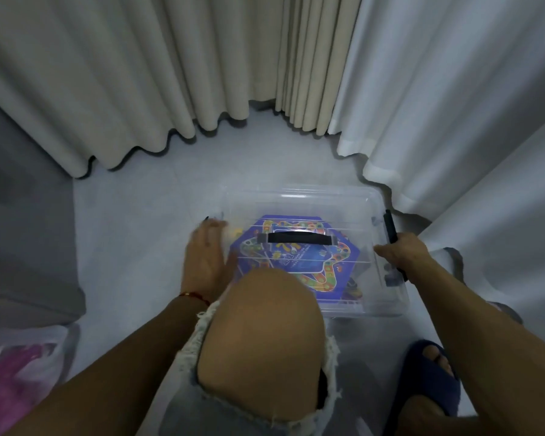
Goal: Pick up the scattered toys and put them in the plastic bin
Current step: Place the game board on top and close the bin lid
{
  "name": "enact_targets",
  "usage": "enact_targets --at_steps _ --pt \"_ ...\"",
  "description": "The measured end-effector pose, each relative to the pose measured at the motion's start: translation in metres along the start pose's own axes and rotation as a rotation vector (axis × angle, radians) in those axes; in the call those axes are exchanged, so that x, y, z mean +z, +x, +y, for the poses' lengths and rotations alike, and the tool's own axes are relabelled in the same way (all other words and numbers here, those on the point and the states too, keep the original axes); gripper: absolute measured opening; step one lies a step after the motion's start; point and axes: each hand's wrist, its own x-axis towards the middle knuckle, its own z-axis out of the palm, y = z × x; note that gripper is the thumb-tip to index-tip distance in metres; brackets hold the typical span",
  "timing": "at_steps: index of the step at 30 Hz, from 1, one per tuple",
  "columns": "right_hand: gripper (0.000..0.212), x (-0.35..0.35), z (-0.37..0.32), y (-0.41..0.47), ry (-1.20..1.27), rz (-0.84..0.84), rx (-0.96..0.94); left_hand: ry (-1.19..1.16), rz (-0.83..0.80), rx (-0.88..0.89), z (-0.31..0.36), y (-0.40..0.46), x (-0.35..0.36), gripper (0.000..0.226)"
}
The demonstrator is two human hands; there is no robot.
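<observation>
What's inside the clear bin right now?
Through the lid of the bin, a blue hexagonal game board shows. The knee and the lid handle hide the rest.

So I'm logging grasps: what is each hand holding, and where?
Right hand grips the bin's black side latch; left hand rests flat on its left edge.

Curtains crowd the bin; bare floor lies open left
</observation>
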Motion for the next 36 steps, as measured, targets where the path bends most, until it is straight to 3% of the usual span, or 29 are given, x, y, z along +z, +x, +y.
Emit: enact_targets --at_steps 2,4,6,14,20,26,29,32,35,36 --pt "0.043 0.0 0.004 0.001 -0.028 0.003 -0.028 0.062 -0.129 -0.515 -0.025 0.005 0.002 0.077" --pt "0.047 0.003 0.008 -0.001 0.003 0.001 -0.029 -0.23 -0.366 -0.953 -0.033 0.015 -0.004 0.081" --pt "0.048 0.008 0.015 -0.001 0.049 0.012 -0.018 -0.548 -0.483 -1.127 -0.03 0.027 -0.009 0.067" --pt "0.047 0.014 0.027 0.012 0.077 0.043 -0.06 -0.377 -0.423 -1.034 -0.014 0.042 -0.022 0.086" --pt "0.025 -0.005 0.008 -0.016 0.29 -0.058 -0.029 -0.228 -0.374 -0.989 0.002 0.051 -0.02 0.063" --pt "0.032 -0.05 -0.057 -0.036 0.269 -0.127 -0.29 -0.589 -0.226 -1.137 -0.036 0.059 -0.054 0.075" --pt "0.045 -0.063 -0.107 -0.044 0.233 -0.169 -0.409 -0.825 -0.088 -1.202 -0.068 0.063 -0.078 0.059" --pt "0.053 -0.066 -0.18 -0.05 0.175 -0.138 -0.551 -1.047 -0.059 -1.232 -0.084 0.068 -0.121 0.058" --pt "0.053 -0.058 -0.264 -0.058 -0.01 -0.099 -0.739 -1.196 -0.024 -1.25 -0.099 0.068 -0.156 0.021" --pt "0.049 -0.051 -0.289 -0.058 -0.095 -0.075 -0.793 -1.227 0.002 -1.271 -0.104 0.067 -0.163 0.02"
